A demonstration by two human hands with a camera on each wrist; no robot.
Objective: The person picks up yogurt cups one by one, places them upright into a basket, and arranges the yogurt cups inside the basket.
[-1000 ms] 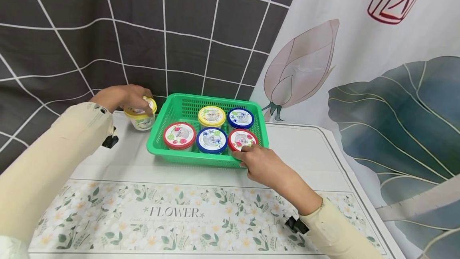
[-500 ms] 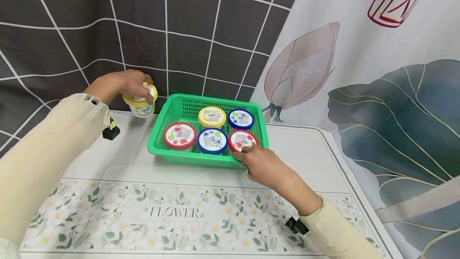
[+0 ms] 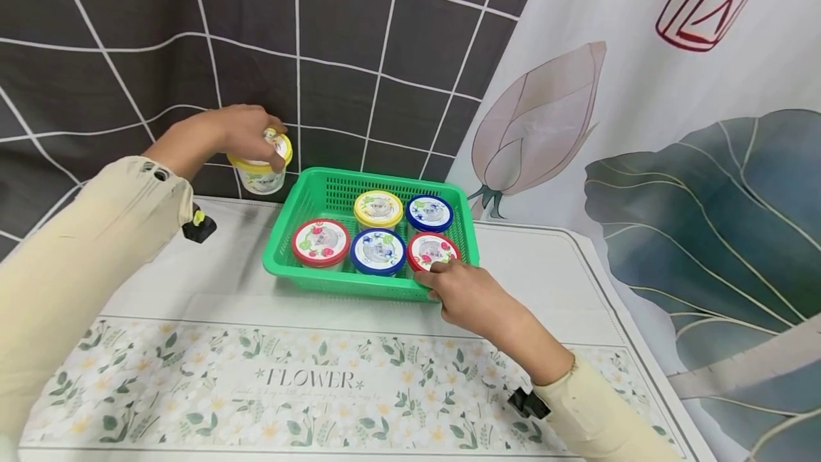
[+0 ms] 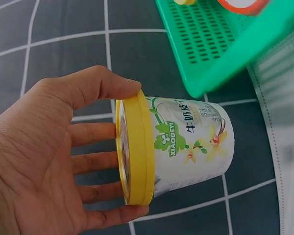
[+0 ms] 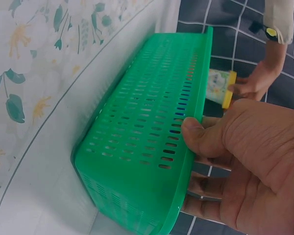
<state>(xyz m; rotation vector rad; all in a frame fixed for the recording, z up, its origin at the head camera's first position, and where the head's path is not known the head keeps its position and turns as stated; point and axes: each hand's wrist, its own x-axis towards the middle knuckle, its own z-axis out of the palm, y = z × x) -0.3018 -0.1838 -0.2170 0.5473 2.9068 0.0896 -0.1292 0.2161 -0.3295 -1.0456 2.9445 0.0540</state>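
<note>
My left hand (image 3: pixel 246 135) grips a white paper tub with a yellow lid (image 4: pixel 193 144) by the lid's rim, thumb on one side and fingers on the other. The tub hangs above the table, just left of the green plastic basket (image 3: pixel 304 278). My right hand (image 3: pixel 467 292) holds the basket's near rim at the right corner, with the thumb outside the wall in the right wrist view. Inside the basket stand two red-lidded tubs, one at left (image 3: pixel 321 242) and one at right (image 3: pixel 432 248), two blue-lidded tubs, front (image 3: pixel 378 251) and back (image 3: pixel 430 212), and another yellow-lidded tub (image 3: pixel 378 208).
The white table (image 3: pixel 526 284) has a flower-printed band along its front. A dark curtain with white grid lines (image 3: pixel 244 41) hangs close behind the basket. At right hangs a pale curtain with printed plants (image 3: pixel 545 113).
My left hand has lifted the yellow-lidded tub off the table, raising it and then shifting it slightly toward the basket. The right hand and the basket stay put.
</note>
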